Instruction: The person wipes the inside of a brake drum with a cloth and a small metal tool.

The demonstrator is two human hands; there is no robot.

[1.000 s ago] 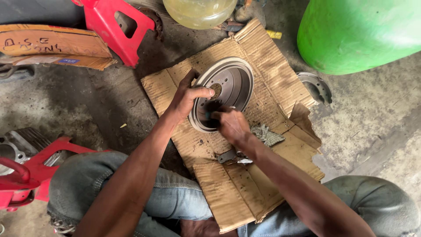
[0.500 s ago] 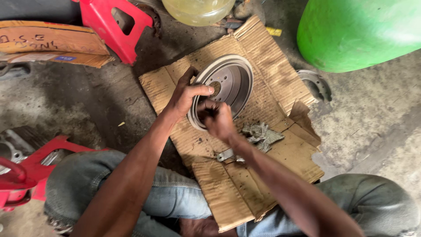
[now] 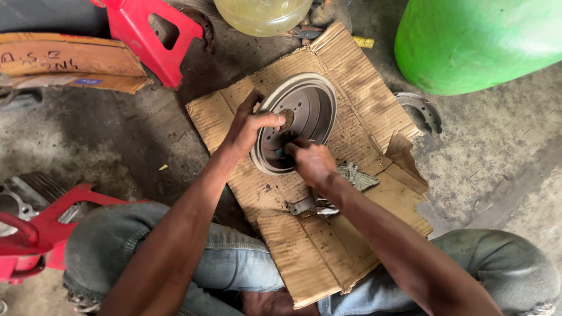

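Head view: we see the left hand (image 3: 246, 129) clamped on the rim of the brake drum (image 3: 298, 120), which lies on cardboard (image 3: 351, 88); the right hand (image 3: 313, 164) pinches a small object inside it.

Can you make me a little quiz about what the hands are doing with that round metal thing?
1. True or false: the brake drum lies on a sheet of cardboard.
2. Which hand grips the drum's near rim: the left hand or the right hand?
3. What colour is the big barrel at the top right?

Key
1. True.
2. The left hand; the right hand reaches inside the drum, seemingly pinching something small.
3. Green.
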